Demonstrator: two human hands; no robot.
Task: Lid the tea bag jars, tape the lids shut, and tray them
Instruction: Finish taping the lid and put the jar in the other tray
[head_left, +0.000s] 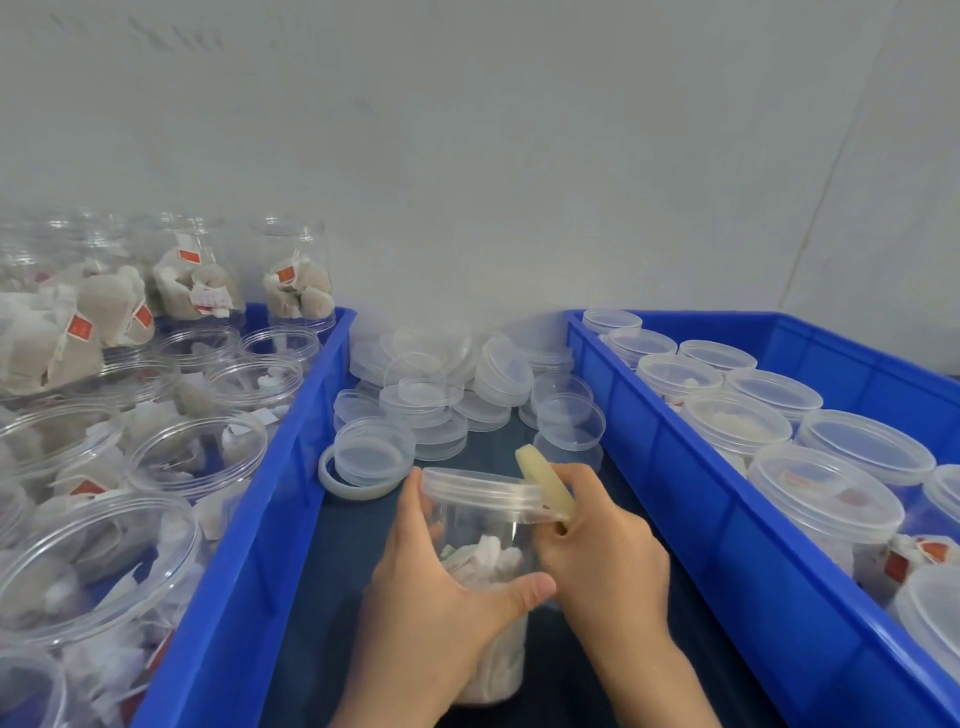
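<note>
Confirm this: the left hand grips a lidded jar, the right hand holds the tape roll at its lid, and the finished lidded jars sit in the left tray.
Wrong tray. The head view shows the lidded jars in the right tray; the left tray holds open jars. The rest stands: left hand grips the jar, right hand holds the tape roll.

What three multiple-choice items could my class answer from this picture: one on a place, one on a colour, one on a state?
1. Where do the loose lids lie?
A. between the two bins
B. inside the left bin
C. on the floor

2. What colour are the bins?
A. green
B. blue
C. red

3. How is the jar in the person's hands?
A. open
B. lying flat
C. lidded

Key: 1 A, the lids are heaped on the dark surface between the left bin and the right bin. 2 B, both walls are blue. 3 C, the jar gripped by the left hand wears a lid, while the right hand holds a tape roll at its rim.
</note>
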